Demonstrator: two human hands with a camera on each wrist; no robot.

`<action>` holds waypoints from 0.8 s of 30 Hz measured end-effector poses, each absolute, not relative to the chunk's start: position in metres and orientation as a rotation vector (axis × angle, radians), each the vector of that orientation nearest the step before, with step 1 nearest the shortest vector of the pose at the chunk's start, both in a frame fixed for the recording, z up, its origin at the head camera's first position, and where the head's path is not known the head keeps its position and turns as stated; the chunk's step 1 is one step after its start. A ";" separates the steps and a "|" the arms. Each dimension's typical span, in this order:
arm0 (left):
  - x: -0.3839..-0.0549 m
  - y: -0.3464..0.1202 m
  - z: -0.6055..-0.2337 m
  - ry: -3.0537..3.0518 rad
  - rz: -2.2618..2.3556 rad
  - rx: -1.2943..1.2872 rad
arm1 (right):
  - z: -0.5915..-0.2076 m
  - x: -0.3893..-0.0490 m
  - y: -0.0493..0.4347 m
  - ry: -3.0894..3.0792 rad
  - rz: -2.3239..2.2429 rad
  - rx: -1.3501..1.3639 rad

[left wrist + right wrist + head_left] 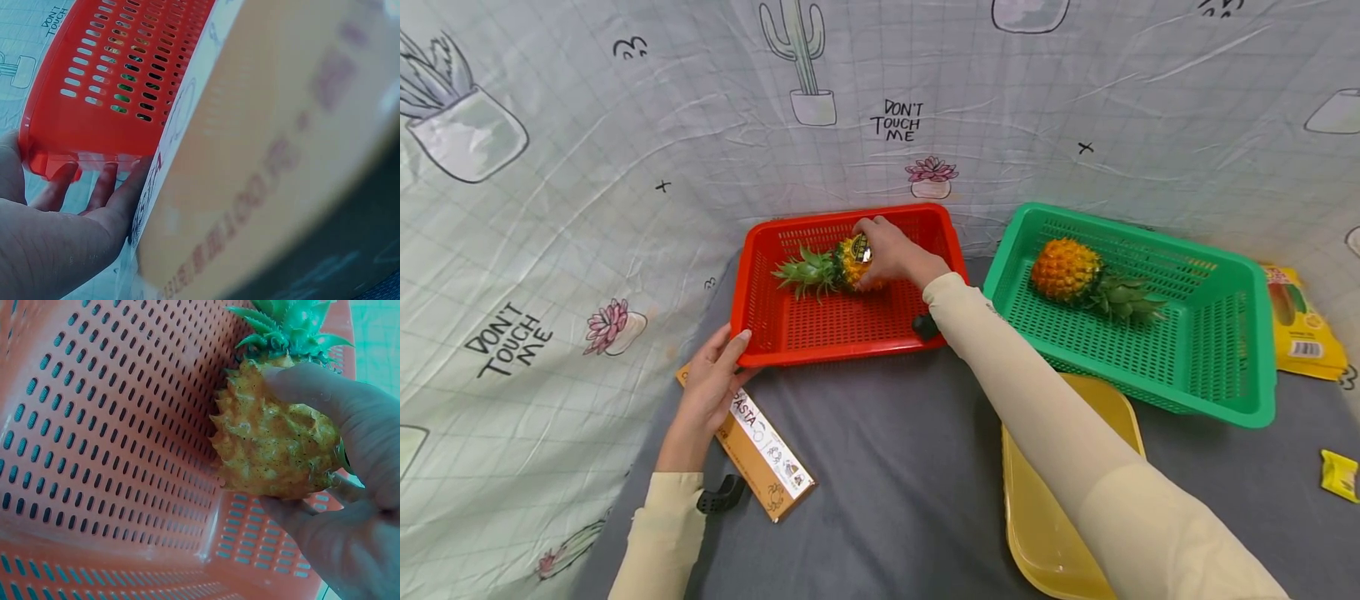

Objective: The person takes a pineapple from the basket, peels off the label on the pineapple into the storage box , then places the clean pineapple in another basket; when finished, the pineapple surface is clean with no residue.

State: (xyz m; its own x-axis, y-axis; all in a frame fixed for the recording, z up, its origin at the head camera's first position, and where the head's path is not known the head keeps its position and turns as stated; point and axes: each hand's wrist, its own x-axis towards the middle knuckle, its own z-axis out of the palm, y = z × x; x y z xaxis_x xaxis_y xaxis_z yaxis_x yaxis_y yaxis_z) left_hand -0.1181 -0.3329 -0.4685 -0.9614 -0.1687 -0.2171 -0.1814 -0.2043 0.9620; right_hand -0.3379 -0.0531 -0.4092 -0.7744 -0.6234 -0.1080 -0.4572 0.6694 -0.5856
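A small pineapple (848,268) with a green crown and a dark sticker lies in the red plastic basket (842,357), its crown toward the left. My right hand (891,250) reaches in from the right and grips the fruit's body, and the right wrist view has thumb and fingers spread round the pineapple (275,431). At the basket's near left corner my left hand (711,379) holds the rim, thumb on top and fingers beneath. Under that hand lies a long orange-and-white pasta box (767,454), which fills much of the left wrist view.
A green basket (1210,396) on the right contains a second pineapple (1066,271). Partly below my right sleeve is a yellow tray (1037,533). A yellow bag (1303,325) and a small yellow packet (1340,475) lie at far right. Patterned cloth (1000,108) hangs behind the baskets.
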 end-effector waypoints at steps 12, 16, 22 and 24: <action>-0.118 -0.332 -0.468 1.974 2.384 -0.440 | -0.406 -0.336 -0.048 2.632 -0.744 -0.865; -0.119 -0.332 -0.468 1.981 2.384 -0.444 | -0.406 -0.336 -0.045 2.634 -0.762 -0.870; -0.119 -0.332 -0.469 1.981 2.393 -0.437 | -0.406 -0.335 -0.040 2.630 -0.758 -0.890; -0.120 -0.332 -0.470 1.982 2.393 -0.438 | -0.405 -0.335 -0.038 2.627 -0.753 -0.906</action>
